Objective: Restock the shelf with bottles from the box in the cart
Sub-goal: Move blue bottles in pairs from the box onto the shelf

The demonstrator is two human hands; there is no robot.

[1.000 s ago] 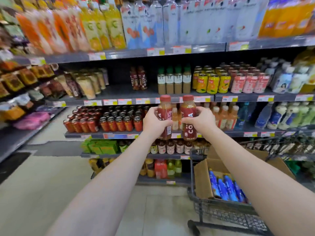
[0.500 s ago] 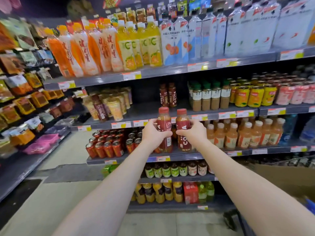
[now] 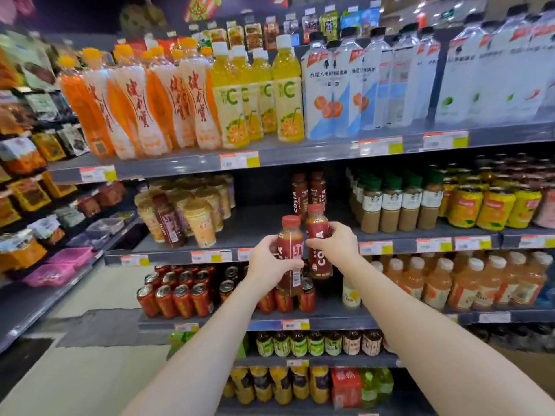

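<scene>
Each of my hands holds a dark red coffee bottle with a red cap, upright, in front of the grey shelf (image 3: 258, 223). My left hand (image 3: 268, 261) grips the left bottle (image 3: 290, 235) around its middle. My right hand (image 3: 338, 243) grips the right bottle (image 3: 317, 226), which sits slightly higher and touches the left one. Two matching coffee bottles (image 3: 309, 190) stand at the back of that shelf, with bare shelf in front of them. The cart and box are out of view.
Milk-tea cups (image 3: 198, 217) stand left of the gap, green-capped coffee bottles (image 3: 396, 202) to its right. Tall juice and water bottles (image 3: 270, 94) fill the shelf above. Red cans (image 3: 177, 295) and orange juice bottles (image 3: 480, 283) fill the shelf below. Snack racks line the left.
Both hands have raised the two bottles up to the level of the shelf with the matching coffee bottles. My view has tilted up and the cart has dropped out of sight.
</scene>
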